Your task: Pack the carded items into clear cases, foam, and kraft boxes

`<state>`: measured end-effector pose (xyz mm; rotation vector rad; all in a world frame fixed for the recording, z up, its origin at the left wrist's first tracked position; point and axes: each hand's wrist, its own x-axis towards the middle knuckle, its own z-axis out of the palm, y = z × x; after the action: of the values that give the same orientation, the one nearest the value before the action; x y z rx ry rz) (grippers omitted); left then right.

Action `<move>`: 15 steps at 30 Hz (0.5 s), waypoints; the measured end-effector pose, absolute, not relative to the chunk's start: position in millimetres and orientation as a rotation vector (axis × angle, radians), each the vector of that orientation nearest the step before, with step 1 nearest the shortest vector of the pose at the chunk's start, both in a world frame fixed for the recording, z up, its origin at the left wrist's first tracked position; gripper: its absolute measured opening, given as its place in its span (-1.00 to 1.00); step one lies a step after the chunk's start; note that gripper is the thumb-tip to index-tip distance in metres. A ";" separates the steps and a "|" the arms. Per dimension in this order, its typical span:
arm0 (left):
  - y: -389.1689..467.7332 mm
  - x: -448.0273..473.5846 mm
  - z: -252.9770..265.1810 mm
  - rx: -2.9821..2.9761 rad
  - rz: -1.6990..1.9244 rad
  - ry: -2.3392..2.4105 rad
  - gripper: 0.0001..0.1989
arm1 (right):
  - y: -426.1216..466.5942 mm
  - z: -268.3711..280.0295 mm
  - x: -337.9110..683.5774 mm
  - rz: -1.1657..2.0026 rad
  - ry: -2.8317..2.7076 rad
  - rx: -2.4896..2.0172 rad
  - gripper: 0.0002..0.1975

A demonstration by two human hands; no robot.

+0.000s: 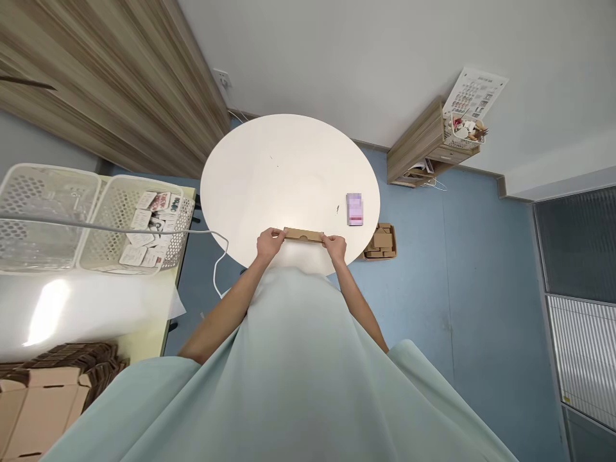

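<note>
A narrow brown cardboard box (pixel 303 235) is held level between my two hands at the near side of the round white table (pixel 269 173). My left hand (pixel 270 244) pinches its left end, and my right hand (pixel 334 246) grips the right end. A small notch shows in the middle of the box's near edge. To the right of my right hand lies a pink and purple packet (pixel 355 210), flat on the tabletop. Whether the cardboard box rests on the table or is lifted slightly, I cannot tell.
A carton of folded brown boxes (pixel 382 241) stands on the floor right of the table. At left, a side table holds a white basket of small packs (pixel 166 256), a clear-bag basket (pixel 29 167) and stacked flat cardboard (pixel 43 410). A white cable (pixel 219 260) hangs near the table's left edge.
</note>
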<state>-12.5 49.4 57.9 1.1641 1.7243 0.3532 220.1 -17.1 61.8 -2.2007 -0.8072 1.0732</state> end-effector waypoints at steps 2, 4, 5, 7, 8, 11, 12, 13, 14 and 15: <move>48.5 -12.6 56.6 1.144 0.353 1.722 -0.67 | -18.3 56.8 219.5 1.064 -0.806 -2.192 -0.58; 47.3 -12.8 55.0 1.148 0.356 1.729 -0.66 | -18.9 51.9 220.2 1.059 -0.817 -2.170 -0.62; 46.8 -12.9 54.2 1.155 0.363 1.733 -0.65 | -18.9 49.8 220.9 1.058 -0.819 -2.154 -0.64; 46.0 -13.5 52.8 1.169 0.386 1.738 -0.61 | -18.6 46.4 222.8 1.061 -0.818 -2.116 -0.67; 45.7 -13.9 52.2 1.172 0.397 1.732 -0.60 | -18.5 45.1 223.8 1.067 -0.812 -2.098 -0.68; 45.0 -15.6 50.3 1.162 0.418 1.674 -0.61 | -19.2 40.7 226.0 1.104 -0.804 -2.060 -0.68; 44.6 -16.0 49.4 1.149 0.425 1.653 -0.62 | -20.1 38.8 226.5 1.115 -0.808 -2.056 -0.68; 43.9 -16.2 48.5 1.129 0.433 1.637 -0.64 | -21.4 36.5 226.8 1.127 -0.812 -2.059 -0.67; 43.1 -16.2 47.3 1.102 0.438 1.630 -0.64 | -22.9 34.1 227.1 1.140 -0.815 -2.068 -0.67; 42.2 -16.0 46.1 1.073 0.438 1.631 -0.64 | -24.6 31.5 227.4 1.156 -0.812 -2.079 -0.66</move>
<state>-16.0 42.2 46.1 1.0732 1.6313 0.4379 227.4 -24.6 31.5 -2.0788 -0.8121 1.1560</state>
